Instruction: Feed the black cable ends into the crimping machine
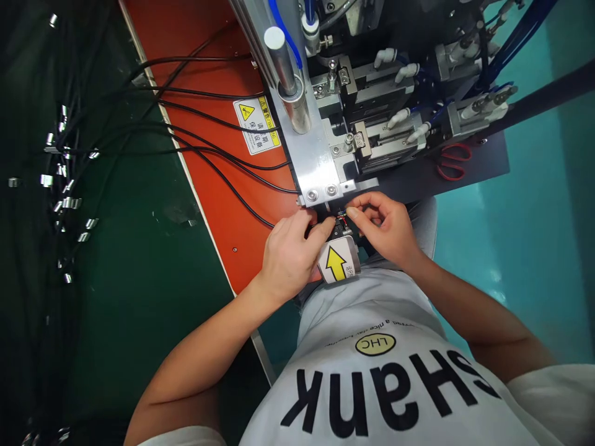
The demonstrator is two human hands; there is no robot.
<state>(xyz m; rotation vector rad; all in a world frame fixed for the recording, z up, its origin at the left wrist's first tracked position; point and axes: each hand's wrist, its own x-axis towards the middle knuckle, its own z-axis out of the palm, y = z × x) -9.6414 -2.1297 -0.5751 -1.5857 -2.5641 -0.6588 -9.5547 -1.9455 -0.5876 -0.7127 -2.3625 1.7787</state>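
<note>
My left hand (292, 251) is closed at the front end of a metal machine, its thumb pressed down beside a small dark fixture (338, 230). A black cable (237, 197) runs over the orange surface and in under this hand. From the thumb tip, thin coloured wires (343, 215) stick out to the right. My right hand (388, 230) pinches these wires between thumb and index finger, the other fingers curled. Just below the fixture sits a rounded part with a yellow arrow label (337, 260). The fingertips of my left hand are partly hidden.
A metal plate with a vertical post (290, 80) rises ahead of my hands. Pneumatic cylinders (390, 145) with blue tubes fill the upper right, near red-handled scissors (453, 162). Several black cables with shiny connectors (69, 203) lie on the green mat at left.
</note>
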